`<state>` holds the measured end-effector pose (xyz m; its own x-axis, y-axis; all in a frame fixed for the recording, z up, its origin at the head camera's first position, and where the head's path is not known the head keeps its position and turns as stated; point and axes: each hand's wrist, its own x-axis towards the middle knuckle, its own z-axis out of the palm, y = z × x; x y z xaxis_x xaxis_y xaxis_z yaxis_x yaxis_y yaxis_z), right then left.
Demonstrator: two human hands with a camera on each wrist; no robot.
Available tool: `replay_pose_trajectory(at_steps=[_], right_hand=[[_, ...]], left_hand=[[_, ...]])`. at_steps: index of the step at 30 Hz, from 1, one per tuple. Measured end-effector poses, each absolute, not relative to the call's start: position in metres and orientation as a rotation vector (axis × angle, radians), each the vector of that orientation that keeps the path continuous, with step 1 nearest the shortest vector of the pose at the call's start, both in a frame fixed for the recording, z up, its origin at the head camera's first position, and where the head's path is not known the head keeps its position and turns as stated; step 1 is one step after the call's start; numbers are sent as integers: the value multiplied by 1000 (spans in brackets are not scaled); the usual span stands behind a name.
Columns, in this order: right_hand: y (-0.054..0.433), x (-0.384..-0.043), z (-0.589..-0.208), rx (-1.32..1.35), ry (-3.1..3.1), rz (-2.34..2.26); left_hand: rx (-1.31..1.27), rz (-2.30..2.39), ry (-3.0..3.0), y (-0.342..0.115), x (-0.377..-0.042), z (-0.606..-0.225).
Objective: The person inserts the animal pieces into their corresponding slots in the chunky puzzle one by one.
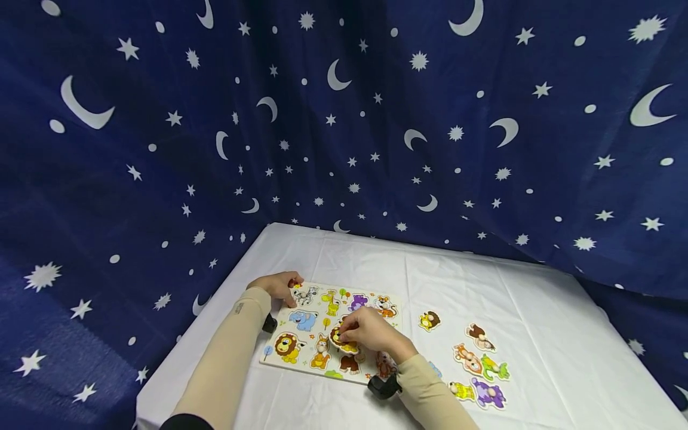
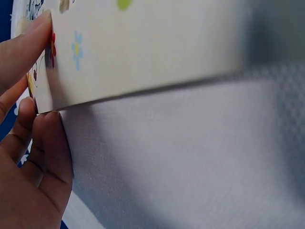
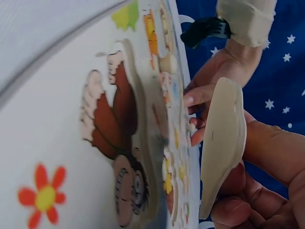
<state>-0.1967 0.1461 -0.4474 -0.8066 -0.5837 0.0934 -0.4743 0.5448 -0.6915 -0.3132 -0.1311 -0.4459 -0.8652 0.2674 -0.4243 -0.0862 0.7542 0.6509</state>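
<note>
A wooden animal puzzle board [image 1: 303, 365] lies on the white-covered table. My left hand [image 1: 277, 288] grips the board's far left corner; in the left wrist view the thumb [image 2: 28, 50] rests on top and fingers bend at the edge. Over the board's middle, my right hand [image 1: 371, 329] pinches a lion-like puzzle piece [image 1: 345, 346]. From the right wrist, that piece [image 3: 221, 143] is seen from its plain wooden back, tilted and apart from the board. Below it is the monkey picture [image 3: 114, 114]. Elephant [image 1: 303, 321], lion [image 1: 288, 347] and kangaroo [image 1: 320, 352] pictures show nearby.
Loose pieces lie to the right: a brown-and-yellow one [image 1: 429, 321], a monkey [image 1: 480, 337], an orange one [image 1: 467, 359], a green one [image 1: 494, 368], a yellow one [image 1: 462, 391] and a purple one [image 1: 488, 393]. My right forearm partly hides a blue piece [image 1: 436, 369]. A star-patterned curtain [image 1: 344, 119] hangs behind.
</note>
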Motion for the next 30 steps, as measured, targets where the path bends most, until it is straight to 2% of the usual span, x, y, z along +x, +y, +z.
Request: replay_pose_trajectory(at_steps=[30], right_hand=[[106, -203, -454, -927, 2600, -1124]], left_hand=[[214, 881, 2471, -134, -312, -444]])
